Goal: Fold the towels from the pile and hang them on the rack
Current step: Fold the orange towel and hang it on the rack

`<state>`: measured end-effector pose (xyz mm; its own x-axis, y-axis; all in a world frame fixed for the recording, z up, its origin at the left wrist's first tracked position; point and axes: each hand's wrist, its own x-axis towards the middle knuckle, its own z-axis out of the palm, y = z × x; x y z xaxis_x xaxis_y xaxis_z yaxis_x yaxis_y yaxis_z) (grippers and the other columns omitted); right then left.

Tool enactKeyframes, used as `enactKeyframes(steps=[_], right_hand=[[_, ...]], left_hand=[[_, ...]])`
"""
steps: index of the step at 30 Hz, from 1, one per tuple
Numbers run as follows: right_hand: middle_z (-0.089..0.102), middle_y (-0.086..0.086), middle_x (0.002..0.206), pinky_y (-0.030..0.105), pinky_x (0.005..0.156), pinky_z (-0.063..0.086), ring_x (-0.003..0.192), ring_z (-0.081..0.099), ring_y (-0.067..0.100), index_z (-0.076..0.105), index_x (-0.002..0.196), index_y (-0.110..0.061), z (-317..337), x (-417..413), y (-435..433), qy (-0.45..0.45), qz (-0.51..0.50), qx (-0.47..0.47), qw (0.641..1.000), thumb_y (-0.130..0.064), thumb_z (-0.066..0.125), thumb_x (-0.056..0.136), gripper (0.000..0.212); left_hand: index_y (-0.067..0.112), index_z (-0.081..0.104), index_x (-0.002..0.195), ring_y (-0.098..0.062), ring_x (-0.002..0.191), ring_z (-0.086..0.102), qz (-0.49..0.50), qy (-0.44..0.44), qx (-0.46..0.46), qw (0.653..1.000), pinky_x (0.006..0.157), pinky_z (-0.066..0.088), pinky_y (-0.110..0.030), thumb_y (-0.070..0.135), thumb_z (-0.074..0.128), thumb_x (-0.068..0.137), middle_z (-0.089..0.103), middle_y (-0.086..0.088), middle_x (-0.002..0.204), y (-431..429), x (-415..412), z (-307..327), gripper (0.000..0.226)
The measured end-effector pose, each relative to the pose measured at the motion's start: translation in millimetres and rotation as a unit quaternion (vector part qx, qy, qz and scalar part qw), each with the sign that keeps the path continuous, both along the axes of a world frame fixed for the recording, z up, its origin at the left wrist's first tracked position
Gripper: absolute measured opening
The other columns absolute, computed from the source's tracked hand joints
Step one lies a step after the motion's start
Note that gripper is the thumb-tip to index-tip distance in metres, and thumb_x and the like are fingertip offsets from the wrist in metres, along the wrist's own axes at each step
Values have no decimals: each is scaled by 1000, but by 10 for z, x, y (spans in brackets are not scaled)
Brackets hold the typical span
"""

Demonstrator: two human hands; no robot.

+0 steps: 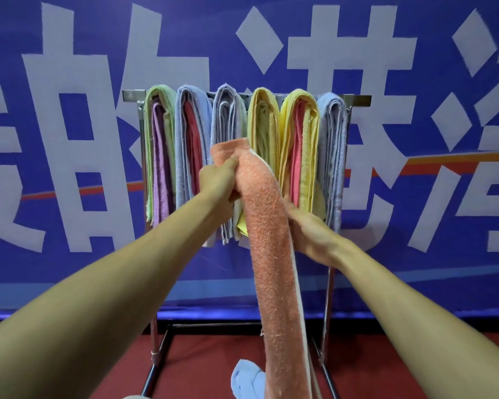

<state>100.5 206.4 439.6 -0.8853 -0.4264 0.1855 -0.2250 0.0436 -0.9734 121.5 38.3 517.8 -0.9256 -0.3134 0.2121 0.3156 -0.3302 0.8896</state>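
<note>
A long folded orange towel (267, 226) hangs in front of the metal rack (357, 99), its top end level with the middle of the hung towels. My left hand (219, 182) grips the towel near its top, fingers curled round the fold. My right hand (308, 231) holds the towel's right edge lower down, with its fingers hidden behind the cloth. Several folded towels hang side by side on the rack's top bar: green (159, 145), blue (190, 139), grey-blue (228, 122), yellow (264, 122), yellow with pink inside (300, 145) and light blue (332, 156).
A light blue towel (247, 380) lies on the red floor at the bottom, by the rack's base frame (213, 326). A blue banner (69, 139) with large white characters stands right behind the rack.
</note>
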Motion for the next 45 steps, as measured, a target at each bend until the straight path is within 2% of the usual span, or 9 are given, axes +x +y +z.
enactKeyframes(steps=[4, 8, 12, 16, 21, 28, 34, 41, 45], right_hand=[[69, 12, 112, 41, 100, 47, 106, 64, 26, 66, 111, -4, -435, -71, 1, -29, 38, 66, 997, -32, 65, 82, 40], [66, 9, 97, 31, 82, 51, 90, 62, 19, 62, 110, -1, -824, -186, -76, -14, 27, 127, 992, -12, 53, 97, 19], [66, 12, 94, 33, 79, 48, 87, 61, 20, 61, 112, 3, -1066, -263, -193, -13, 2, 92, 996, -8, 48, 99, 22], [69, -8, 68, 17, 63, 48, 65, 63, 2, 62, 103, -8, -1304, -303, -288, -10, -34, 47, 998, -6, 49, 99, 14], [69, 4, 84, 27, 74, 49, 78, 63, 12, 66, 93, -18, -1625, -428, -322, 3, -102, 15, 995, -11, 56, 96, 13], [69, 8, 92, 20, 73, 50, 78, 63, 10, 67, 105, -6, -1715, -544, -296, -14, -151, 2, 988, -8, 58, 95, 14], [72, 8, 93, 24, 72, 58, 81, 70, 15, 68, 107, -5, -1678, -486, -295, -49, -172, -47, 983, -16, 58, 96, 19], [70, 16, 108, 43, 89, 55, 100, 68, 26, 64, 113, 0, -1653, -479, -270, -165, -205, -207, 942, -14, 53, 98, 23], [69, 18, 108, 41, 83, 57, 97, 69, 25, 62, 114, 1, -1577, -482, -208, -205, -170, -332, 905, -13, 48, 100, 24]], left_hand=[[1, 50, 124, -19, 70, 63, 2, -38, 144, 989, 41, 54, -27, 11, 60, 93, 64, -15, 96, -180, -173, -214, 34], [6, 52, 101, -12, 63, 60, 27, -45, 230, 972, 41, 50, -22, 5, 48, 96, 57, -7, 85, -281, -360, -447, 6], [15, 49, 71, -7, 42, 57, 65, -65, 284, 955, 41, 47, -20, 1, 48, 89, 53, 2, 63, -483, -598, -903, 23], [13, 56, 95, -13, 60, 61, 39, -58, 311, 948, 51, 54, -25, 5, 50, 90, 59, -4, 76, -609, -726, -1450, 12], [17, 62, 116, -17, 94, 64, -53, -130, 173, 975, 72, 54, -31, 47, 46, 96, 67, -6, 107, -491, -653, -2055, 39], [19, 67, 80, -15, 63, 54, -225, -226, -60, 946, 62, 47, -29, 45, 48, 94, 61, 1, 66, -232, -444, -2631, 35], [16, 69, 93, -19, 86, 62, -344, -206, -86, 912, 85, 44, -34, 64, 51, 83, 65, -8, 92, -219, -414, -2683, 51], [10, 68, 109, -21, 103, 68, -280, -159, -244, 915, 96, 51, -39, 30, 70, 81, 73, -4, 107, -126, -249, -2845, 35], [12, 70, 99, -17, 94, 69, -173, -98, -233, 952, 80, 56, -27, 15, 70, 85, 75, -1, 96, -60, -274, -2862, 14]])
